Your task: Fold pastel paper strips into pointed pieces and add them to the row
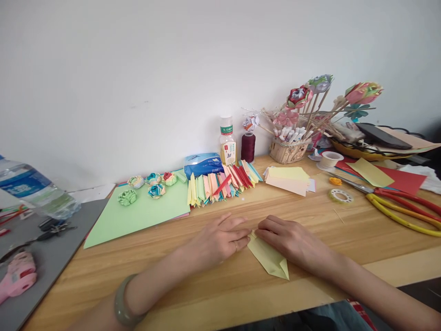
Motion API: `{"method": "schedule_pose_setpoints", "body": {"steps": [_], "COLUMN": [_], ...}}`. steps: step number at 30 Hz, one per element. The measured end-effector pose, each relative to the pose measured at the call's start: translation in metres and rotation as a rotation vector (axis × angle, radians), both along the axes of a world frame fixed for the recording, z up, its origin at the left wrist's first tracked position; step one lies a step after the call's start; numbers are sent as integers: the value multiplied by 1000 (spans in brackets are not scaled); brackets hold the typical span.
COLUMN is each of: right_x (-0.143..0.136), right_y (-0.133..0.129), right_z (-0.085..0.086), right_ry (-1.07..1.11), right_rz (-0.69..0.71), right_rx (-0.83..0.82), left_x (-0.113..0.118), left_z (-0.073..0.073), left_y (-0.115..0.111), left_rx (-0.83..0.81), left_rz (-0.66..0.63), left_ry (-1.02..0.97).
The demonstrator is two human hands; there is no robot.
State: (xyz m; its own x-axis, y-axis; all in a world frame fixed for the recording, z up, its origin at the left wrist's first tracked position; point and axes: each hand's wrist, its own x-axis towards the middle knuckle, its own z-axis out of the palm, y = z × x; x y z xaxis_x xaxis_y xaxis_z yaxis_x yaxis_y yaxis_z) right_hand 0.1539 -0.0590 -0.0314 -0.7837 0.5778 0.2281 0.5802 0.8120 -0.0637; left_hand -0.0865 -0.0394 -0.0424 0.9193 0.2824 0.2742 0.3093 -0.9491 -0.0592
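yellow paper (269, 258) on the table (193, 276), long axis slanting from between both hands toward the person's right, pointed end nearest the person, right fingers (267, 230) pressing its far end, left fingers (243, 236) touching beside them

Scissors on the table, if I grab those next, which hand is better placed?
Probably the right hand: it is nearer the scissors, whose handles lie on its side. The left hand would have to cross past it, and could steady the yellow paper instead.
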Motion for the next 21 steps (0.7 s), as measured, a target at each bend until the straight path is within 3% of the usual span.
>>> {"method": "schedule_pose_setpoints", "body": {"steps": [10, 21], "right_x": [0, 12], "right_y": [3, 0], "right_z": [1, 2], "right_ry": [37, 43], "right_rz": [35, 30], "right_rx": [51, -26], "left_x": [-2, -3], "left_z": [-1, 1], "left_y": [2, 3], "left_rx": [-55, -64], "left_rz": [3, -8], "left_ry": [55, 43]}}
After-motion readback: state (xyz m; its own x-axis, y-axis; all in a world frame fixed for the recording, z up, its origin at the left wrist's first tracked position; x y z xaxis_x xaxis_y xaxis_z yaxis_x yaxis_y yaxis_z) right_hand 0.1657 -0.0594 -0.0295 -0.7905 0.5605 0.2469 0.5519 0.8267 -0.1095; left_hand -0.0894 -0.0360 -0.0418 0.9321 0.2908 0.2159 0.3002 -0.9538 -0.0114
